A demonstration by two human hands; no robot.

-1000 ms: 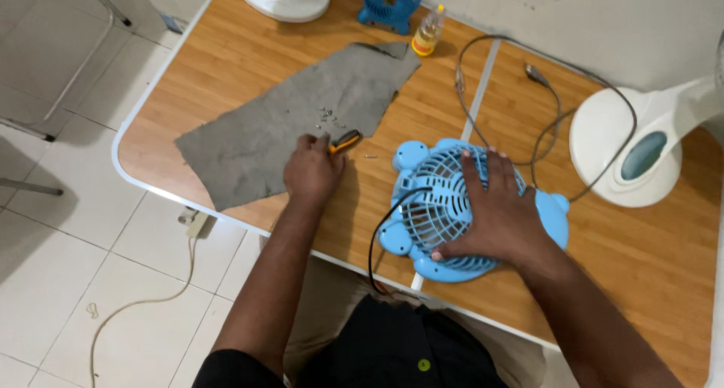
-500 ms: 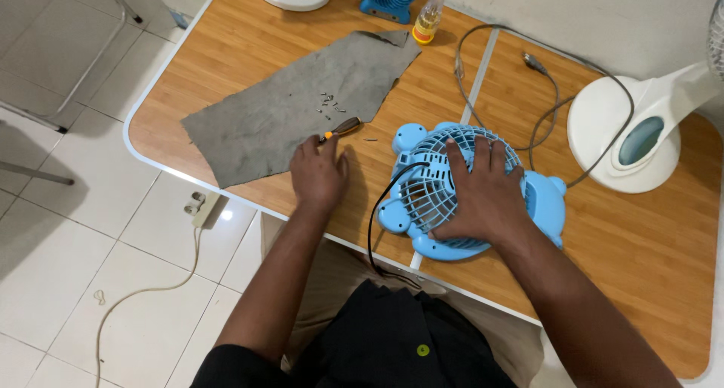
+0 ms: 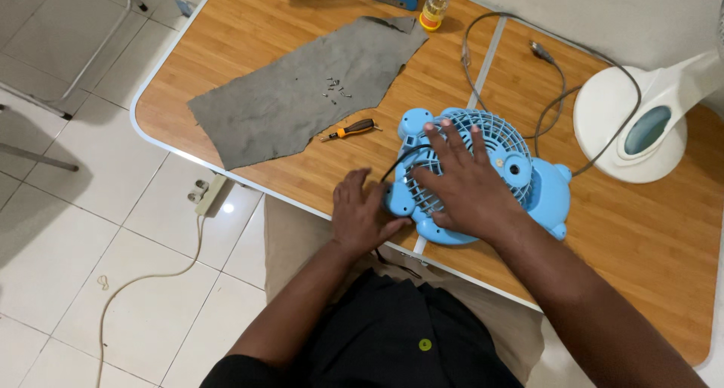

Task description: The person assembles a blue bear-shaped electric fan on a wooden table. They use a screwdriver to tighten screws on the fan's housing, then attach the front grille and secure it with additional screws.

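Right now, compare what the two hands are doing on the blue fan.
The right hand lies flat, fingers spread, on top of the blue fan's grille; the left hand sits at its near-left edge, beside the black cord. The right covers the grille, the left only meets the rim. Both touch the fan.

The fan under the right hand looks like smooth light-blue plastic with a slight sheen, its grille moulded in thin ribs. The surface is wood-grain laminate, smooth and satin, edged in white. A grey cloth lies matt and slightly wrinkled, with small shiny metal screws on it. The lamp is glossy white plastic.
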